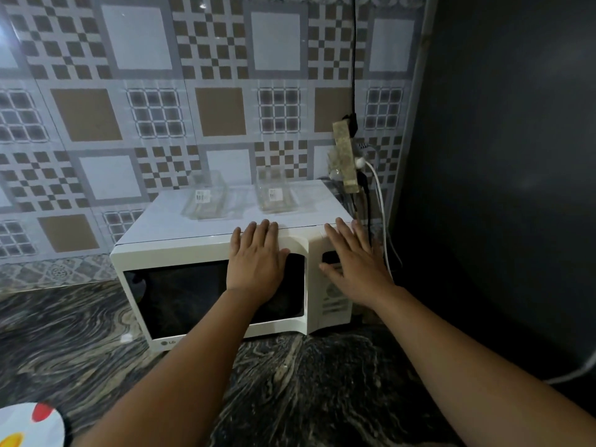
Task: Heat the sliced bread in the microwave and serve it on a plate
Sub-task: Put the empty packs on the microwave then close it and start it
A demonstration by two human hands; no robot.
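Two hands flat, fingers spread, gripping nothing | left hand [254, 259] on microwave [180, 250] door | right hand [354, 269] on controls

A home kitchen: a white microwave [213, 285] sits on a dark marbled stone counter [306, 382] against a patterned tiled wall [145, 91], with a power strip [346, 156] hanging beside it.
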